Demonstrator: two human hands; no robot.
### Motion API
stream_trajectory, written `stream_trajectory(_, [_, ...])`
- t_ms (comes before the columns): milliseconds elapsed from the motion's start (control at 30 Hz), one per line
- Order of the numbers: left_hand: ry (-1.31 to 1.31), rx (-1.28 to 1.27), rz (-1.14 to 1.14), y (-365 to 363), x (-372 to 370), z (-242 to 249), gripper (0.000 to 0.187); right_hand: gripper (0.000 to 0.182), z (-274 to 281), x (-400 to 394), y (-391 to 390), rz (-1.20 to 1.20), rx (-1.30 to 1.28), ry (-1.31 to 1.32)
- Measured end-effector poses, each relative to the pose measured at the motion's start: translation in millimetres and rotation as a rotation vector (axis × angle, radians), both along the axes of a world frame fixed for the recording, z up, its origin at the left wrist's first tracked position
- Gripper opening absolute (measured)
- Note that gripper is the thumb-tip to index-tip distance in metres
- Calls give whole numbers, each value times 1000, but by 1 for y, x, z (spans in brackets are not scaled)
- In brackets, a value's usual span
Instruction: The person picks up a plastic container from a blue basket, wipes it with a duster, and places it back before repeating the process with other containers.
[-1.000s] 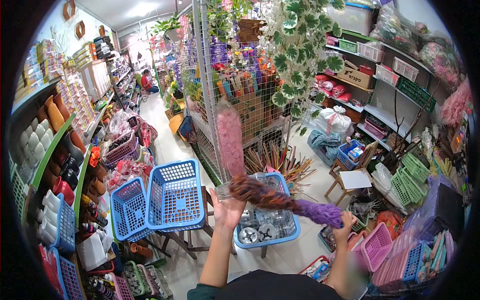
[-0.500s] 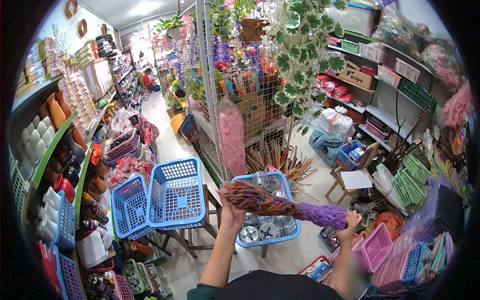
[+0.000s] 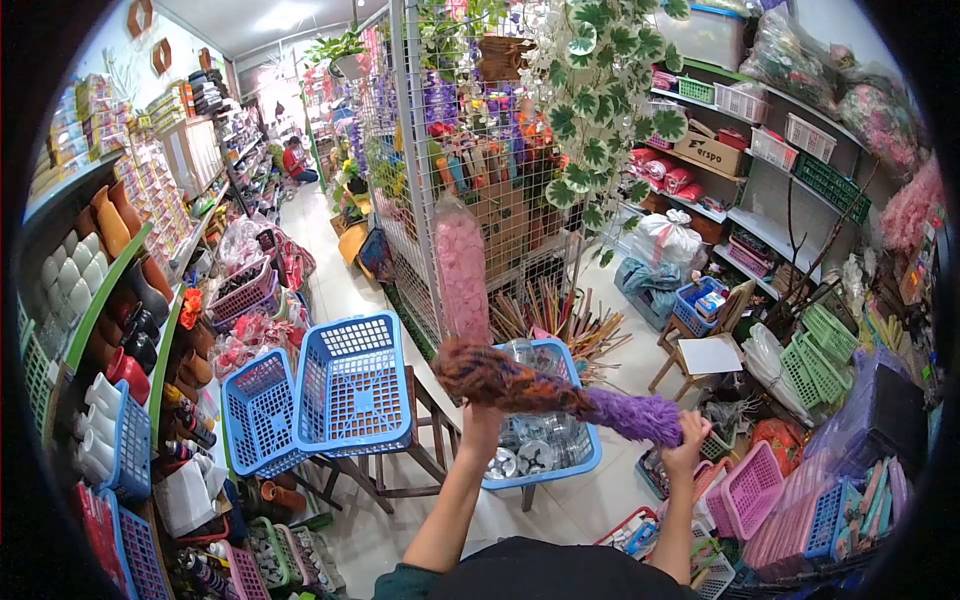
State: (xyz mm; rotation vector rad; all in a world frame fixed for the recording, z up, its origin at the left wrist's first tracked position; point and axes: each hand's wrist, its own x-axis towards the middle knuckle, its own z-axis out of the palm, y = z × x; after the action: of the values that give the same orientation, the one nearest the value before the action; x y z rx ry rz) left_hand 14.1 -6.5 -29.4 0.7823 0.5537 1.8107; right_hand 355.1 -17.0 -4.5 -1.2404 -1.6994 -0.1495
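A long fluffy bundle point(image 3: 540, 390), mottled brown and orange at its left end and purple at its right, is stretched between my two hands. My left hand point(image 3: 482, 422) is wrapped under the brown end, its fingers partly hidden behind the bundle. At the purple tip, my right hand point(image 3: 690, 442) closes on the fluffy strands. Below the bundle stands a blue basket point(image 3: 597, 452) of clear plastic pieces, partly covered by it. To the left of my left hand, a large blue basket point(image 3: 352, 432) rests on a dark wooden stool point(image 3: 428, 425).
A second blue basket point(image 3: 258, 415) tilts beside the large one. A wire mesh rack point(image 3: 500, 220) with flowers and a bag of pink petals point(image 3: 461, 275) stands ahead. Thin sticks point(image 3: 570, 325) fan over the floor. A pink basket point(image 3: 750, 490) lies right. Far down the aisle a person point(image 3: 298, 160) crouches.
The bundle's brown end has swung up and left, and my left hand now sits beneath it. My right hand has shifted slightly left with the purple end.
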Motion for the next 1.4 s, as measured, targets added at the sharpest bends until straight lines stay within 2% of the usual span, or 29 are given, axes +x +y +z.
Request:
stream_trajectory(33, [48,72,-37,0,6,3,69,30,2,-3,0,0,2,1])
stream_trajectory(67, [-34,92,72,-5,17,6,73,30,5,-5,-1,5,-8,-16])
stream_trajectory(100, [-34,94,68,-7,13,5,73,31,7,-5,-3,7,-19,-32])
stream_trajectory(167, [120,56,14,-10,-5,0,73,31,6,7,-6,12,-28,-40])
stream_trajectory(200, [427,-17,63,-7,-18,-6,77,32,5,10,-6,23,-37,-47])
stream_trajectory(233, [426,-17,62,-7,-17,-5,77,32,3,10,-4,22,-37,-48])
stream_trajectory(300, [86,0,-93,-2,-8,-4,93,33,-2,11,0,-17,-51,-17])
stream_trajectory(367, [-56,58,-71,-15,13,21,92,32,6,3,-3,-25,-84,1])
stream_trajectory(433, [86,33,-10,-12,6,23,91,32,4,4,-1,-21,-45,19])
stream_trajectory(567, [290,-58,-53,-19,-12,39,93,30,-6,22,-5,-26,-90,-16])
stream_trajectory(633, [439,91,99,-23,0,44,99,28,-5,18,-7,-57,-96,-2])
stream_trajectory(667, [558,49,150,-24,4,44,113,27,-4,15,-7,-109,-93,7])
stream_trajectory(767, [890,101,177,-31,12,56,124,24,7,9,-9,-166,-97,20])
stream_trajectory(800, [890,101,177,-32,13,56,124,24,9,8,-10,-141,-96,10])
stream_trajectory(867, [977,94,404,-35,14,55,125,24,14,10,-15,-119,-94,1])
stream_trajectory(900, [977,96,402,-34,13,57,125,25,17,15,-17,-121,-53,-36])
stream_trajectory(967, [814,65,349,-32,6,61,129,26,21,31,-20,-121,-12,-74])
stream_trajectory(1033, [879,110,448,-31,-3,60,124,28,26,48,-24,-94,-2,-130])
stream_trajectory(1100, [1036,47,552,-32,-3,61,129,28,39,47,-29,-121,-21,-151])
stream_trajectory(1167, [1072,41,537,-33,2,61,131,27,47,41,-30,-212,45,-186])
stream_trajectory(1233, [1110,35,527,-32,4,56,133,27,50,34,-32,-187,77,-187])
stream_trajectory(1300, [859,180,384,-26,3,46,130,27,47,39,-30,-72,7,-244])
stream_trajectory(1333, [1225,136,616,-33,-4,61,132,27,44,48,-29,-89,-10,-241])
stream_trajectory(1367, [1224,138,616,-32,-6,61,132,27,44,57,-29,-90,-9,-241])
stream_trajectory(1400, [1094,119,601,-31,-6,61,133,27,45,64,-30,-133,14,-241])
